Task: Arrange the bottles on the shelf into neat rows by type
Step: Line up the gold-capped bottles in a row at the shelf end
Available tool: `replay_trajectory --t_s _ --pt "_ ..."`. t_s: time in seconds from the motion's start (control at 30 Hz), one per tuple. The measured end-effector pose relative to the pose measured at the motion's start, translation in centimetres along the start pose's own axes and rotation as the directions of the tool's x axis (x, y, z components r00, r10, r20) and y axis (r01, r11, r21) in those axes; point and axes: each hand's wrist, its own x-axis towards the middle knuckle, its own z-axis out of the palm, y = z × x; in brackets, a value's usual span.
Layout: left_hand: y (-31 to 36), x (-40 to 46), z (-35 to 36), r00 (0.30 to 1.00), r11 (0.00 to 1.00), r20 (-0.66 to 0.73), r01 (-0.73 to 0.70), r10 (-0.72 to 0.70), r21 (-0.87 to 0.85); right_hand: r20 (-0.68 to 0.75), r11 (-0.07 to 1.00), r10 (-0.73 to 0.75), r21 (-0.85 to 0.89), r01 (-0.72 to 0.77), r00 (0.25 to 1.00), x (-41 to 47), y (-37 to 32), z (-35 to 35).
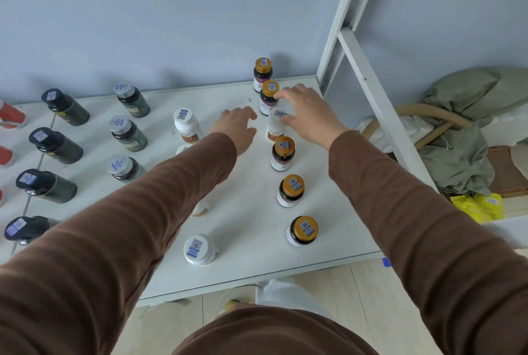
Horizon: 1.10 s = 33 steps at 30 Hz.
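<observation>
The right hand [307, 114] curls its fingers onto the cap of a white bottle [275, 128] wedged into the gold-capped row [283, 151], likely to lift the misfit out; left hand [238, 126] hovers beside it, loosely open, holding nothing

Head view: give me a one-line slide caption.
Right hand closes on a white bottle standing in the gold-capped row while the left hand hovers open beside it.

White shelf [248, 243] carries upright bottles [294, 190] in loose rows.
</observation>
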Motion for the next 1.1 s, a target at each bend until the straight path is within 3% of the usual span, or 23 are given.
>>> replay_trajectory --t_s 0.1,0.17,0.27,0.4,0.6,0.8,0.97,1.1 --pt "0.0 0.8 0.8 0.998 1.000 0.061 0.028 -0.028 -0.010 0.152 0.998 -0.030 -0.056 0.039 0.988 1.1 0.0 1.1" --pt "0.0 1.2 1.3 0.995 0.996 0.090 0.055 -0.048 -0.076 0.151 1.000 -0.014 -0.025 0.018 0.988 1.4 0.1 1.5" --pt "0.0 2.0 1.1 0.985 0.920 0.131 0.151 -0.110 -0.363 0.094 0.984 0.070 0.156 -0.084 0.993 2.1 0.0 0.5" --pt "1.0 2.4 -0.9 0.943 0.568 0.263 0.332 -0.202 -0.753 0.126 0.826 0.194 0.514 -0.231 0.973 3.1 -1.0 -2.1" --pt "1.4 2.3 -3.2 0.869 0.184 0.494 0.487 -0.010 -0.854 0.159 0.665 0.327 0.662 -0.346 0.932 3.9 -2.5 -4.0" --pt "1.6 2.2 -3.2 0.883 0.171 0.468 0.468 -0.046 -0.867 0.207 0.717 0.298 0.596 -0.361 0.932 3.5 -2.6 -4.1" --pt "1.3 2.1 -3.3 0.975 0.339 0.211 0.220 -0.066 -0.915 0.017 0.867 0.158 0.476 -0.146 0.987 4.4 -3.1 -4.7" --pt "-1.0 2.4 -5.2 0.997 0.483 0.072 0.083 -0.041 -0.872 -0.084 0.948 0.011 0.319 0.017 0.996 6.4 -5.1 -4.8"
